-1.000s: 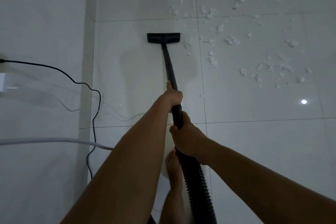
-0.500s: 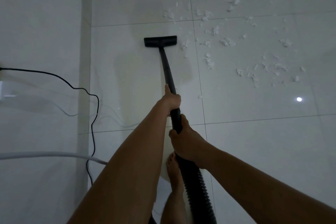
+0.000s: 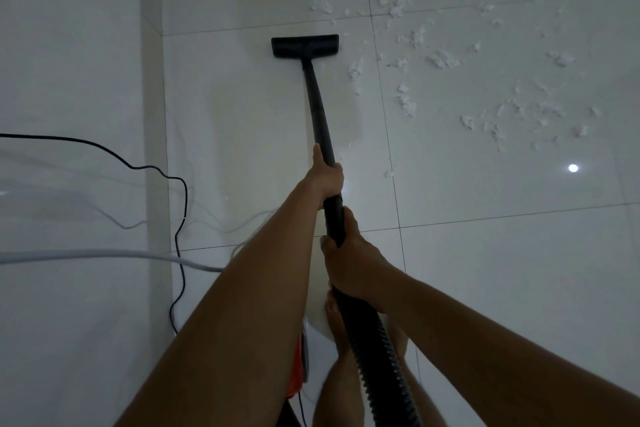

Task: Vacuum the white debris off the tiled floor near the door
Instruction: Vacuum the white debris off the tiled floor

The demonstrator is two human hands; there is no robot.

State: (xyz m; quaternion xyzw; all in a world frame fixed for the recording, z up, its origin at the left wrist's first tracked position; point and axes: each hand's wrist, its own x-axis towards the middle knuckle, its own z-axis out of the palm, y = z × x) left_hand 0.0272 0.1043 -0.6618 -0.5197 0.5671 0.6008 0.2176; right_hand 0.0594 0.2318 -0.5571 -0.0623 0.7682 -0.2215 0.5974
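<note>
Glossy floor tiles [image 3: 502,270] held white debris [image 3: 440,59] ahead and right of the grips. Left grip [image 3: 327,180], with right grip [image 3: 349,263] behind it, curled round the vacuum tube [image 3: 317,97]. Sweeping seemed underway; the nozzle [image 3: 304,45] likely needed swinging right next.

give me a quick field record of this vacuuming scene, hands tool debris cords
left hand: forward grip on the black wand
right hand: grips the wand's end, where the ribbed hose joins
floor nozzle: flat on the tiled floor, just left of the mess
white debris: fluffy bits scattered right of and beyond the nozzle
black cord: loops down the left side
white cable: crosses the lower left
</note>
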